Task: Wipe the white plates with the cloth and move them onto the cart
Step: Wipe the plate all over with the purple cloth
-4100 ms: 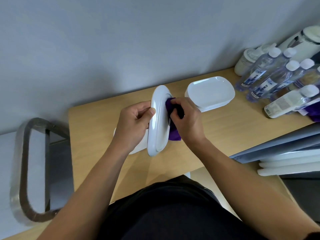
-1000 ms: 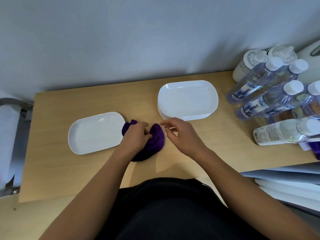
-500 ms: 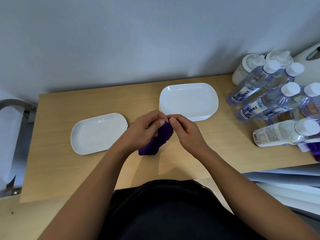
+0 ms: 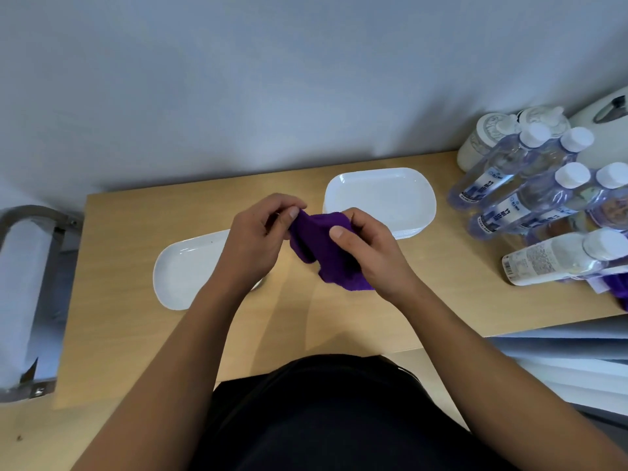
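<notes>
Head view: both hands (image 4: 258, 239) (image 4: 367, 249) pinch the purple cloth (image 4: 323, 249) above the table (image 4: 136, 328).

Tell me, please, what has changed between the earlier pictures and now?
The single plate, held upright in the left hand and wiped four seconds ago, was let go and now lies flat on the table. The purple cloth, on the table a second ago, has been lifted; the left hand and the right hand both pinch it. The stack of plates and the bottles stayed put.
</notes>
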The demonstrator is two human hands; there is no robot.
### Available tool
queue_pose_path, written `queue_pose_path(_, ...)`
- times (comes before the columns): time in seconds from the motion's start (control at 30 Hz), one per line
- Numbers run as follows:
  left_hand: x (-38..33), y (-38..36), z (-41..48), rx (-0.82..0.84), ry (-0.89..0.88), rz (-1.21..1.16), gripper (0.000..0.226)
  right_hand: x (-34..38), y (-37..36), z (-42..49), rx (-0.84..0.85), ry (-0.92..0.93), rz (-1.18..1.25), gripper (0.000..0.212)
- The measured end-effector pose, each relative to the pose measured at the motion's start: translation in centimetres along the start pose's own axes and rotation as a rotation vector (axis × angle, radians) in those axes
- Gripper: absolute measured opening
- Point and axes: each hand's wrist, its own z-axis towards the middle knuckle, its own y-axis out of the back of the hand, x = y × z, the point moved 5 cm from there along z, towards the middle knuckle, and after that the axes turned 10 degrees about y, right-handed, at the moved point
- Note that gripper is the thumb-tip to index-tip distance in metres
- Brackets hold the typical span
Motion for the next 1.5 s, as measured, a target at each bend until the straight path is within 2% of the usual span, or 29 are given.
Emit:
queue_pose_path(0.17, 4.4, 4.2, -0.3, -0.026, 0.085, 0.097, 0.016, -1.3, -3.2, 0.4, -0.118, -0.013, -0.154, 0.009)
queue_pose_path(0.37, 10.6, 10.3, -1.9, -0.124, 0.186, 0.228, 0.015, -2.2, -8.9, 1.3, -0.24, -0.105, -0.158, 0.031)
queue_pose_path(0.5, 14.7, 13.8, -2.6, -0.207, 0.251, 0.365, 0.022, -3.0, -13.5, 2.2, -0.157, -0.095, -0.214, 0.032)
queue_pose_path(0.67, 19.4, 16.9, -3.4, -0.253, 0.408, 0.34, 0.037, -5.8, -18.7, 3.7, 0.019, -0.049, -0.568, 0.015)
queue_pose_path(0.73, 20.7, 17.3, -3.5, -0.219, 0.471, 0.327, 0.04, -7.8, -20.1, 4.0, 0.095, -0.052, -0.722, 0.026)
queue_pose_path(0.8, 21.1, 17.3, -3.4, -0.168, 0.472, 0.289, 0.03, -9.8, -20.6, 4.0, 0.179, -0.055, -0.896, 0.039)
queue_pose_path(0.87, 21.0, 17.4, -3.3, -0.141, 0.453, 0.231, 0.019, -11.1, -20.6, 3.8, 0.252, -0.069, -1.019, 0.039)
queue_pose_path(0.93, 21.1, 17.7, -3.2, -0.133, 0.459, 0.192, 0.02, -11.8, -20.4, 3.3, 0.289, -0.113, -1.042, 0.042)
queue_pose_path(1.0, 21.0, 17.9, -3.1, -0.125, 0.48, 0.16, 0.023, -12.2, -20.0, 3.0, 0.29, -0.126, -1.096, 0.046)
queue_pose_path(1.17, 21.3, 18.0, -2.5, -0.071, 0.47, 0.136, 0.027, -12.2, -19.7, 3.9, 0.279, 0.013, -1.294, 0.04)
queue_pose_path(1.3, 21.5, 18.2, -1.6, -0.045, 0.472, 0.115, 0.028, -12.7, -20.1, 5.5, 0.26, 0.075, -1.298, 0.033)
queue_pose_path(1.4, 21.8, 18.3, -0.9, -0.03, 0.424, 0.132, 0.025, -13.0, -21.4, 6.6, 0.189, 0.05, -1.214, 0.037)
queue_pose_path(1.5, 22.5, 18.6, -0.3, -0.032, 0.411, 0.136, 0.021, -13.8, -23.3, 7.5, 0.166, 0.057, -1.236, 0.048)
